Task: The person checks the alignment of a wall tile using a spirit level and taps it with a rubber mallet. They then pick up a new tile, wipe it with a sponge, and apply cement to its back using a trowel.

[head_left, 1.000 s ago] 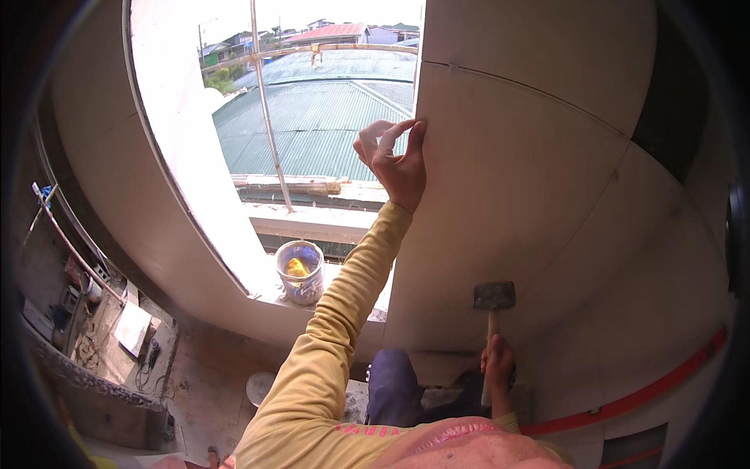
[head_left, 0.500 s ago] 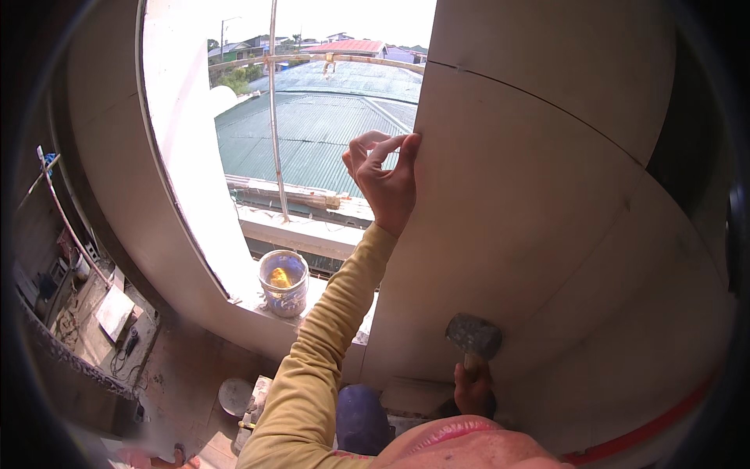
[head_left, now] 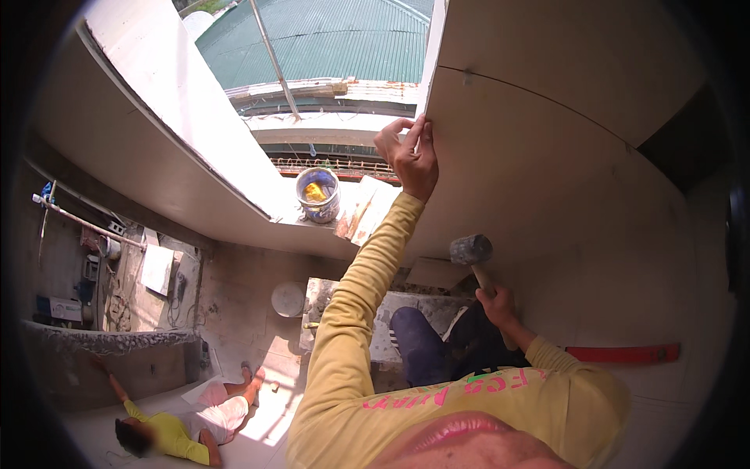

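My left hand (head_left: 414,166) is raised to the window's right side, thumb and fingertips closed on the edge of a large beige wall tile (head_left: 531,172). A dark joint line crosses the wall above and to the right of it. Lower down, my right hand (head_left: 498,306) grips the handle of a rubber mallet (head_left: 471,249). Its dark grey head points up, close to the wall; I cannot tell whether it touches.
On the window sill stands a bucket (head_left: 318,195) with something yellow inside. A dusty bench (head_left: 383,313) is below my left arm, with a round pale container (head_left: 288,299) beside it. A long red bar (head_left: 625,354) lies at right. Another person (head_left: 183,430) is low at the left.
The view has tilted down, bringing my torso, the bench and the other person into sight. My left fingertips, earlier in a ring shape, are now pressed closer together at the tile edge. The mallet remains held.
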Motion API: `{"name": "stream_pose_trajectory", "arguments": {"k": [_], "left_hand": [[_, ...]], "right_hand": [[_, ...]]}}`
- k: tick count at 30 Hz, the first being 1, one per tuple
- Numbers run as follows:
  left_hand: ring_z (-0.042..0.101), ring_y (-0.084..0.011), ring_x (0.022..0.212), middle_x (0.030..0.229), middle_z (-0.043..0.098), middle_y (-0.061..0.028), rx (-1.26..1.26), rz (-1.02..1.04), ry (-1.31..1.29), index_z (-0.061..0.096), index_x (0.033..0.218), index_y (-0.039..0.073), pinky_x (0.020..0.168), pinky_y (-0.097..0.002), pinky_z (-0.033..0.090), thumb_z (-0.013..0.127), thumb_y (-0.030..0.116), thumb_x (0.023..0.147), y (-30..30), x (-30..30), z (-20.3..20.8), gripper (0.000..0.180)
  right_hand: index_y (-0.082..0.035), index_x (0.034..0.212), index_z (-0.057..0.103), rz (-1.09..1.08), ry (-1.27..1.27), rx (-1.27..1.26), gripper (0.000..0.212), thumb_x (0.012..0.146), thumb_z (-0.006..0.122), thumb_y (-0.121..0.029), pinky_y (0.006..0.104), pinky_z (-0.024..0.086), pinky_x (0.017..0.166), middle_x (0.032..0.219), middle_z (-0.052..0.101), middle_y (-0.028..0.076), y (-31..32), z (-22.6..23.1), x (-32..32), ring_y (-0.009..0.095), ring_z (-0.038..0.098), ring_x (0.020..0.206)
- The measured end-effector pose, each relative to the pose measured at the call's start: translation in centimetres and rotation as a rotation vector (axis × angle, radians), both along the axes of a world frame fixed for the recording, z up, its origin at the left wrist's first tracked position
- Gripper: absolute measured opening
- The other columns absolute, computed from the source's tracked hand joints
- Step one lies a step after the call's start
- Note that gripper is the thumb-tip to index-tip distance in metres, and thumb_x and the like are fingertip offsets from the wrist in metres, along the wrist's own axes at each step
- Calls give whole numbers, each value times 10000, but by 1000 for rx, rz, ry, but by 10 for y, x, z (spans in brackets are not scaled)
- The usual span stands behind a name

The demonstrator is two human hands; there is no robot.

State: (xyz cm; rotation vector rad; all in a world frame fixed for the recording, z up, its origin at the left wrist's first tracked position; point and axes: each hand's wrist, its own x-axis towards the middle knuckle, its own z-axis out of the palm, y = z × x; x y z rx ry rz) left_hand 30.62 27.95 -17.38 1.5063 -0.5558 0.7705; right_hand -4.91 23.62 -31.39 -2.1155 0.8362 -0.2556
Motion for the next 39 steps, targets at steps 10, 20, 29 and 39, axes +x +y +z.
{"name": "stream_pose_trajectory", "arguments": {"k": [10,20,29,39], "left_hand": [[572,-327,1073,1103,602,-147,396,-136,562,714,1122,32,952,-438,459,679,276,968,114,-82,-200,290],[149,-514,1512,1712,74,-110,1299,-599,1317,179,1636,168,1174,-623,294,637,670,866,198,-327,-293,1027],[178,-610,1469,1699,32,-225,1502,-646,1417,111,1639,103,1212,-600,216,593,742,860,179,-309,-266,1116],[289,-523,1474,1683,62,-270,1466,-690,1388,93,1620,15,1197,-530,308,634,718,849,197,-296,-241,1175]], "right_hand": [[-43,994,689,270,464,-248,298,859,699,-308,513,549,713,842,705,210,-17,25,-32,411,704,822],[-51,979,746,508,918,-278,270,861,654,-276,506,568,816,897,737,200,-19,-45,-69,376,725,877],[-38,1067,762,352,1053,-210,253,844,684,-127,467,576,852,1016,748,197,-2,-13,-76,353,730,967],[-19,1141,725,247,994,-113,317,854,652,-131,492,559,889,1134,713,238,-5,15,-66,409,696,1037]]}}
